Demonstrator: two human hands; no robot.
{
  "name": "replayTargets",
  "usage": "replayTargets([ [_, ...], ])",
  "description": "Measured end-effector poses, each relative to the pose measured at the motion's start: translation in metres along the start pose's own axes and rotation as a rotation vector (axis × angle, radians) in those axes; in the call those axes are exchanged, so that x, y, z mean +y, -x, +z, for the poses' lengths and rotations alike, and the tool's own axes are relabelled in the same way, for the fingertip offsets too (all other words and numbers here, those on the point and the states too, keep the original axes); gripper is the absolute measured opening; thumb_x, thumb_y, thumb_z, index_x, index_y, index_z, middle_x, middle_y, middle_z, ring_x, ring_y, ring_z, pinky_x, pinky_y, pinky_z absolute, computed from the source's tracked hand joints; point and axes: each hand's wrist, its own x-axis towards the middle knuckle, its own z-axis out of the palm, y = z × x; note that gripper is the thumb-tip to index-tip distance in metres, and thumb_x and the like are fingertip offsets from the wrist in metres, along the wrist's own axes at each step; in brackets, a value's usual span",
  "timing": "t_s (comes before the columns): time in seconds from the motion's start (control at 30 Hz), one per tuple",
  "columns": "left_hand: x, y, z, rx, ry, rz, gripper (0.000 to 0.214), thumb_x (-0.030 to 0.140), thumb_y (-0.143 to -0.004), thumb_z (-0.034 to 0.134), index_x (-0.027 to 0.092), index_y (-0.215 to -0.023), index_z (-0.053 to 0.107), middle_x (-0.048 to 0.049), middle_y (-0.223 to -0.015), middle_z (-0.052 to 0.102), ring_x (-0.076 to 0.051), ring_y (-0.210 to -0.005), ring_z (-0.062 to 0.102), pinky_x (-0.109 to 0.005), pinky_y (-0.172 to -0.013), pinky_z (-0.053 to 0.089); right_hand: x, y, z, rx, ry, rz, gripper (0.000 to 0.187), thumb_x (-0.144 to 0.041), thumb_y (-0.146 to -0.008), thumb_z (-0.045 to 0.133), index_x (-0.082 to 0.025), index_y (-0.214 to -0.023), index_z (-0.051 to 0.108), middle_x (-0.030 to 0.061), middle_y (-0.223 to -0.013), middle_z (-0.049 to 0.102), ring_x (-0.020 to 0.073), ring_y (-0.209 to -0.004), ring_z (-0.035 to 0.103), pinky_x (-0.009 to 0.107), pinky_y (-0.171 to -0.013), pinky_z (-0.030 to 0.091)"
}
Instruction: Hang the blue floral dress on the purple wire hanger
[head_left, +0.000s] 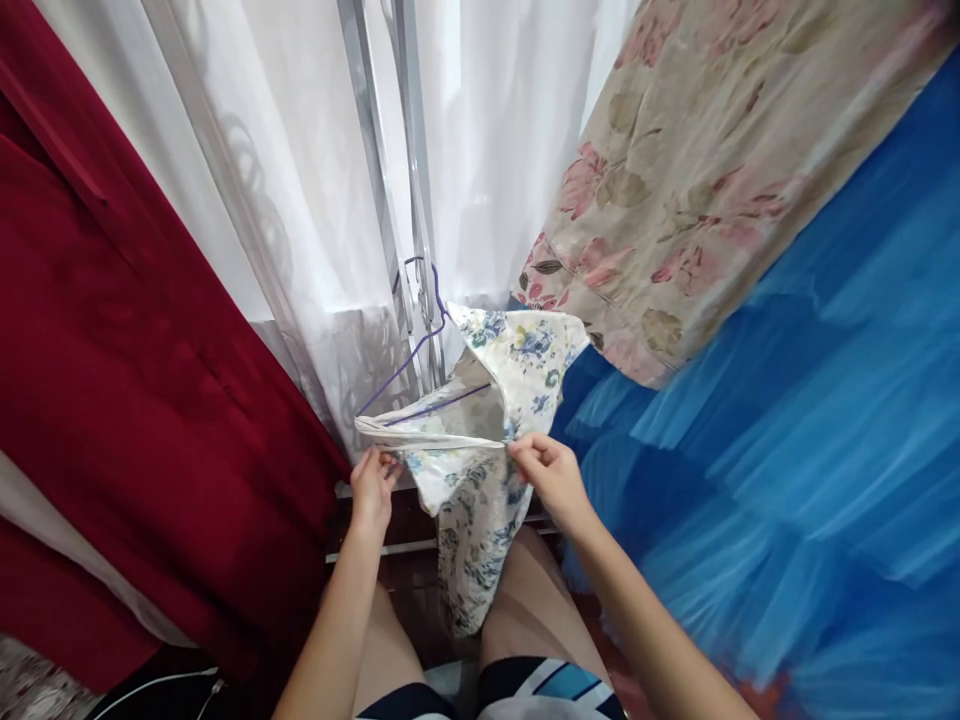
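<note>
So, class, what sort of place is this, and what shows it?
Probably a clothes-hanging area, whether at home or in a shop I can't tell: a blue-floral garment on a purple hanger, grey metal uprights behind it, and red fabric and blue fabric hanging either side.

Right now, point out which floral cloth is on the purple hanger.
The blue-on-white floral cloth, pinched by the right hand; the beige floral cloth, printed in pink, hangs farther right.

1. No lettering, label, brand, number or sign can be read.
</note>
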Motion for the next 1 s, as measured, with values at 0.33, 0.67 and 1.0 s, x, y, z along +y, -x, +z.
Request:
replayTargets([
  [0.33, -0.005, 0.038, 0.007, -0.486, -0.440, 0.016, 0.019, 0.029, -0.074, 0.074, 0.016, -0.064, 0.064, -0.0020, -0.059, 0.062, -0.017, -0.062, 0.059, -0.029, -0.068, 0.047, 0.076, 0.003, -0.038, 0.211, 0.169, 0.140, 0.038, -0.050, -0.083, 0.059, -0.023, -0.058, 0.049, -0.0028, -0.049, 0.047, 0.0129, -0.046, 0.038, 0.028, -0.049, 0.031],
  [0.67, 0.055, 0.084, 0.023, -0.584, -0.396, 0.293, 0.022, 0.037, -0.096, 0.055, 0.017, -0.094, 0.065, -0.0045, -0.091, 0.065, -0.019, -0.090, 0.061, -0.026, -0.082, 0.046, 0.100, 0.015, 0.007, 0.106, 0.496, 0.186, 0.012, -0.030, -0.069, 0.065, -0.021, -0.065, 0.060, 0.0044, -0.063, 0.065, 0.0232, -0.068, 0.062, 0.034, -0.070, 0.047],
  [1.0, 0.054, 0.120, 0.052, -0.841, -0.552, 0.453, 0.025, 0.020, -0.094, 0.053, 0.023, -0.114, 0.069, -0.0078, -0.113, 0.067, -0.023, -0.111, 0.061, -0.038, -0.103, 0.045, 0.014, 0.017, 0.037, -0.219, -0.192, 0.341, 0.055, -0.070, -0.088, 0.048, -0.020, -0.079, 0.068, 0.0067, -0.080, 0.069, 0.0248, -0.088, 0.066, 0.035, -0.079, 0.052],
])
